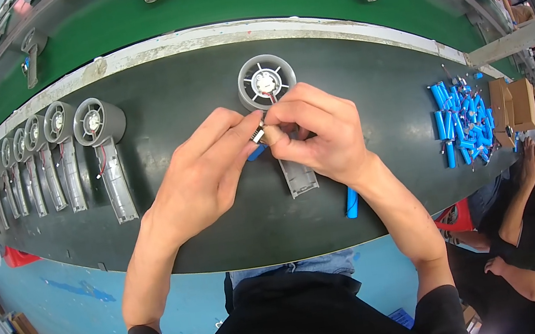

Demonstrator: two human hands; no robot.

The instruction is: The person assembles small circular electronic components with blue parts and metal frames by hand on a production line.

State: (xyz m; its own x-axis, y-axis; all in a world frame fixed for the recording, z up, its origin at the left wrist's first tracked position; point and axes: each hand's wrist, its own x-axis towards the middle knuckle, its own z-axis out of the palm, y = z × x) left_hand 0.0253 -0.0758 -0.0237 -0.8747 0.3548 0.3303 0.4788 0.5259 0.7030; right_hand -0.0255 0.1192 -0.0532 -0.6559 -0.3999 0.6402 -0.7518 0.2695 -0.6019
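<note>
The left hand (202,166) is pinching a small circuit board (257,133), its fingertips nearly together; a blue cylinder (256,153) is lying partly hidden just below them. The board is probably feeling light, stiff and fragile, its edges offering the safest hold. Beyond the fingertips, a grey fan housing (267,83) is resting. The right hand (317,128) is bunching its fingers beside the board, gripping what, I cannot tell.
</note>
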